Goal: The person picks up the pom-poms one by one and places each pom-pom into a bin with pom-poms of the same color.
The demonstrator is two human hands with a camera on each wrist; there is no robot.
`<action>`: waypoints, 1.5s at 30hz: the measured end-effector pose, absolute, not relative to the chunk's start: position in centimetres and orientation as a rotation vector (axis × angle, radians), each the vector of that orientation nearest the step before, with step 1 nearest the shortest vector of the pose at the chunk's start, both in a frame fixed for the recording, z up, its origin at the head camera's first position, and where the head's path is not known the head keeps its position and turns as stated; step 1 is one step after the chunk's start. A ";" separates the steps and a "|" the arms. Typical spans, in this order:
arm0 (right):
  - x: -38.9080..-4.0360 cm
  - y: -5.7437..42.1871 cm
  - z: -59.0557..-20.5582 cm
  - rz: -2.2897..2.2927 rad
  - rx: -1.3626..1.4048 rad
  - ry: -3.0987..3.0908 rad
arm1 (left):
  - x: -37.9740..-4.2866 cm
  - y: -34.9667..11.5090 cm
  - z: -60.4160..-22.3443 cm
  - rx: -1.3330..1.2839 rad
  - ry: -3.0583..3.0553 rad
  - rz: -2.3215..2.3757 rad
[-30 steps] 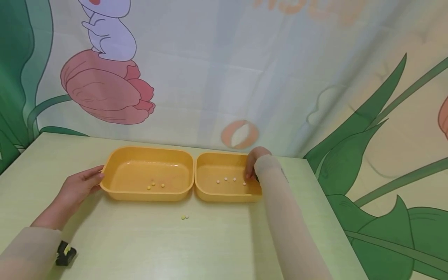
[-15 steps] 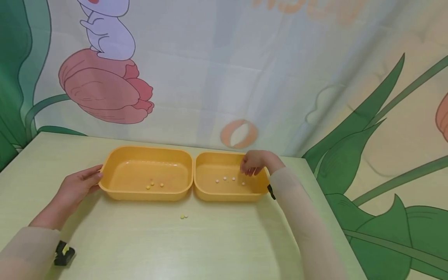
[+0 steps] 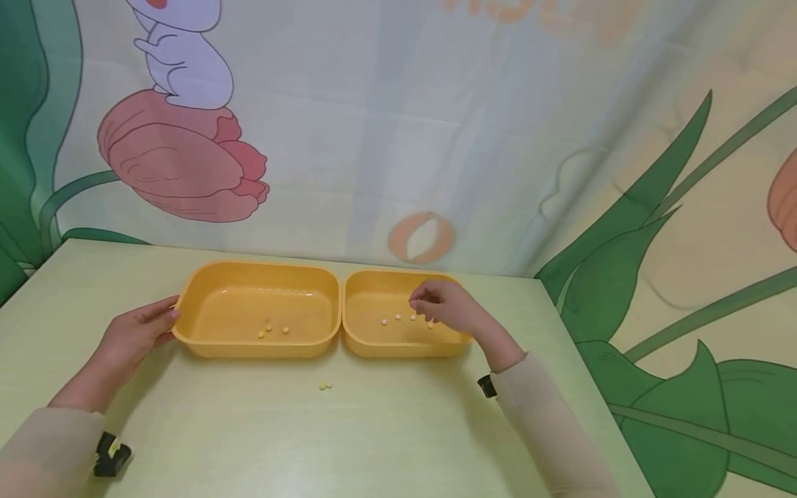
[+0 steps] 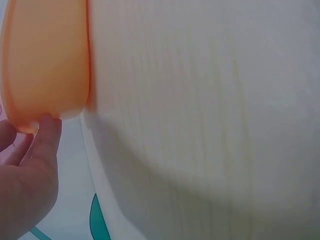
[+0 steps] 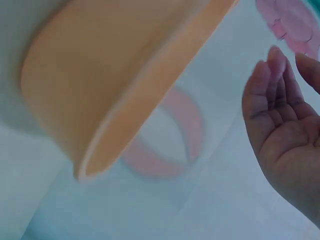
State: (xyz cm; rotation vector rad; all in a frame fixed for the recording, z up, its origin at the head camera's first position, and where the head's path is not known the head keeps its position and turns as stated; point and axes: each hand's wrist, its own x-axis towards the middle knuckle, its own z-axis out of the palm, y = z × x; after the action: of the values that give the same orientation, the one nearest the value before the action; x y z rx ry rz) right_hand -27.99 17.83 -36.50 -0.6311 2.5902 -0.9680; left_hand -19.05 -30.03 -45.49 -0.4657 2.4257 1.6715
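Observation:
Two yellow trays stand end to end on the table. My left hand (image 3: 129, 339) touches the outer left end of the larger left tray (image 3: 255, 351), its fingers against the wall near the rim, as the left wrist view also shows. Three small yellow tablets (image 3: 269, 328) lie in that tray. My right hand (image 3: 451, 304) hovers over the smaller right tray (image 3: 405, 349), fingers loosely bent and the thumb apart, nothing visible between them in the right wrist view. Several small white tablets (image 3: 384, 321) lie below it, one partly overlapped by the hand.
In front of the trays, one yellow tablet (image 3: 322, 386) and one white tablet (image 3: 330, 384) lie side by side on the pale table (image 3: 280, 443). A printed curtain (image 3: 324, 138) hangs directly behind the table.
My right hand has come up from inside the right tray's far right part and moved left and toward me. The left hand and both trays stay put.

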 end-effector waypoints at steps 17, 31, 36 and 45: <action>-21.7 12.4 -40.9 -1.234 -0.715 2.289 | -19.1 -30.2 -45.9 -0.498 2.377 1.693; -21.2 9.5 -43.4 -0.941 -0.802 2.350 | -19.0 -30.2 -45.7 -0.463 2.407 1.684; -21.4 8.6 -44.1 -0.893 -0.719 2.349 | -18.9 -30.3 -45.7 -0.446 2.408 1.667; -22.2 7.6 -45.6 -0.716 -0.763 2.404 | -19.1 -30.3 -45.7 -0.449 2.403 1.674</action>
State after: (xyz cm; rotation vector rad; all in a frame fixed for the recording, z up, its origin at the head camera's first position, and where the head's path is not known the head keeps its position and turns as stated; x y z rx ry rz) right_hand -22.24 7.59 -45.57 -0.7633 2.4044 -0.7165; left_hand -19.07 -30.27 -45.71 -0.4489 2.4029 1.6741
